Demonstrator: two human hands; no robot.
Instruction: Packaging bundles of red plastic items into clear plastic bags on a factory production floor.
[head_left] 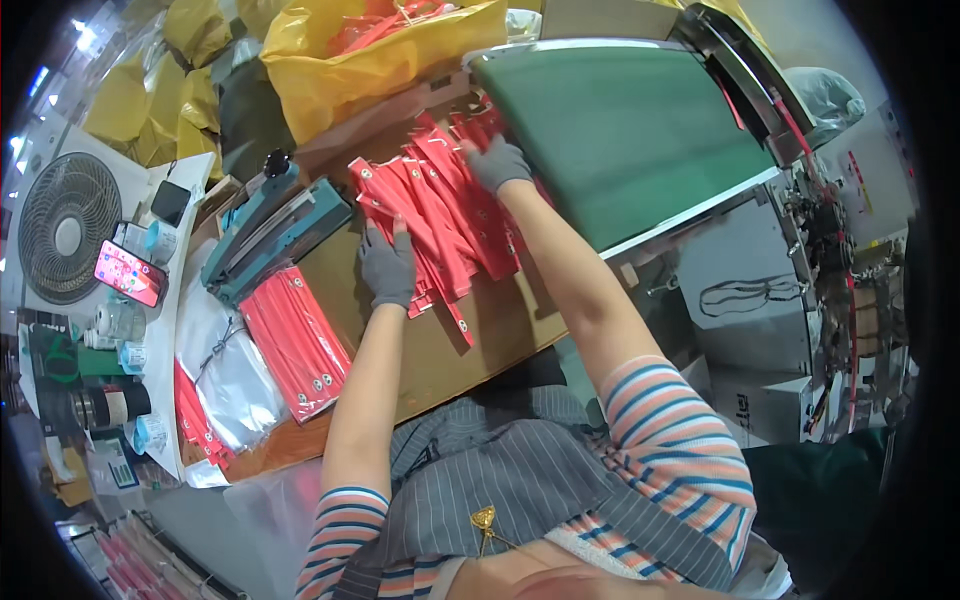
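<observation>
A loose pile of long, flat red strips (430, 200) with small round pale marks lies on a brown cardboard surface (440, 350). My left hand (388, 268), in a grey glove with bare fingertips, rests against the pile's left side, its fingers stretched out over the strips. At the far right side of the same pile, close to the green conveyor belt, my right hand (499, 165) touches the strips. It wears a matching grey glove, and its fingers are apart, partly hidden among the strips.
A green conveyor belt (620, 130) borders the pile's right. Left stand a teal bag sealer (275, 230), a clear-bagged bundle of red strips (295, 345), clear bags (235, 390), a phone (130, 273) and a fan (70, 228). Behind is a yellow bag (330, 75).
</observation>
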